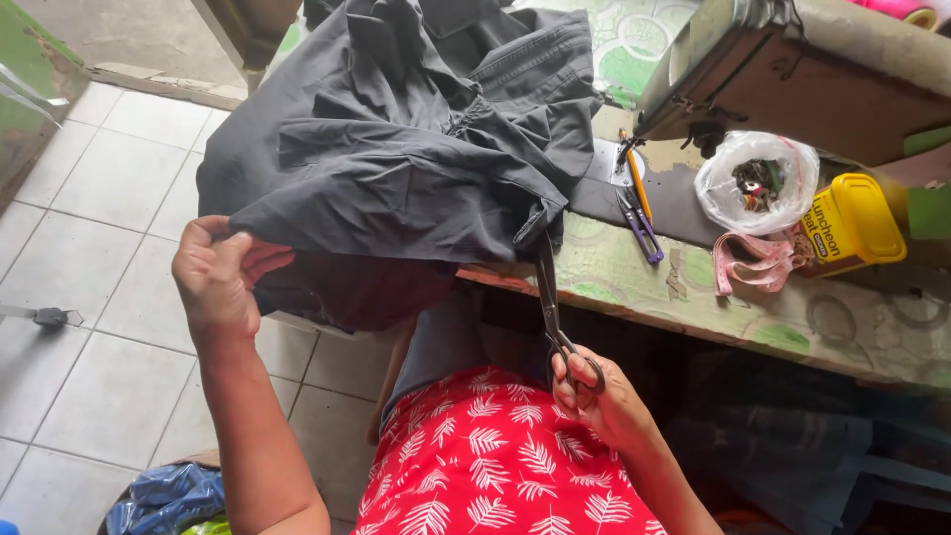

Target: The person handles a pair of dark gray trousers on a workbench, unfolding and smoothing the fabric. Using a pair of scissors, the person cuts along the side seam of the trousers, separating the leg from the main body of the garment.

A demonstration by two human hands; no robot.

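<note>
I see the dark grey garment (416,149) draped over the near edge of the surface (693,297), w/ a big fold hanging off toward the tiled floor (109,297). My left hand (216,272) is clamped on the garment's lower left hem, thumb and fingers pinching the cloth and pulling it out to the side. My right hand (604,396) is closed through the loops of the metal scissors (553,302); blades point up and meet the garment's lower right edge, just at the surface's near edge. Can't tell whether the blades are apart or together there. Hands well apart, one at each end of the hanging fold.

Right of the garment, on the surface: a sewing machine (792,69), a clear plastic bag of small bits (758,178), a yellow tin (854,223), a pink tape measure (755,263), and a purple-handled tool (642,226) beside a yellow pencil (639,183). Below the garment, my red leaf-print skirt (495,456).
</note>
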